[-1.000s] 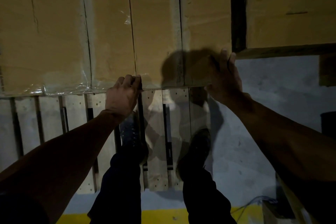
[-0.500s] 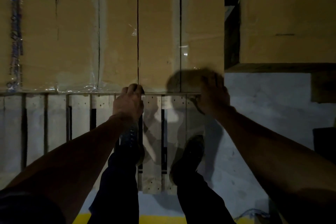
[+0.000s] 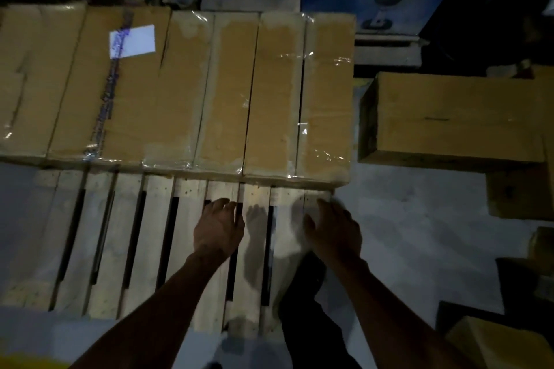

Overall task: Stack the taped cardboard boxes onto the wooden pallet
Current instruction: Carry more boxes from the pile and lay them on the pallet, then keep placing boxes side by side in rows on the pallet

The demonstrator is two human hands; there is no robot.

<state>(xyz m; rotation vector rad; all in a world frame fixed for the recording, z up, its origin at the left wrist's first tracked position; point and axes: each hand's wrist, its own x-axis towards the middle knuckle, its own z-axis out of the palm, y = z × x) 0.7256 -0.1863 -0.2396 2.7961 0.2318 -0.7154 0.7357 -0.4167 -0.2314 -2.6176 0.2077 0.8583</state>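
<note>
Both hands, left hand (image 3: 218,229) and right hand (image 3: 332,234), hang empty with fingers loosely spread above the wooden pallet (image 3: 156,237); fetch the next box (image 3: 449,117), set it flush beside the taped row (image 3: 221,93).

The white label (image 3: 132,40) on the taped cardboard boxes (image 3: 180,93) is illegible.

Taped boxes (image 3: 209,93) flat on pallet (image 3: 150,234)

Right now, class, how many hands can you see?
2. The left hand is above the pallet slats; the right hand is near the pallet's right edge. Both are empty, short of the boxes.
</note>
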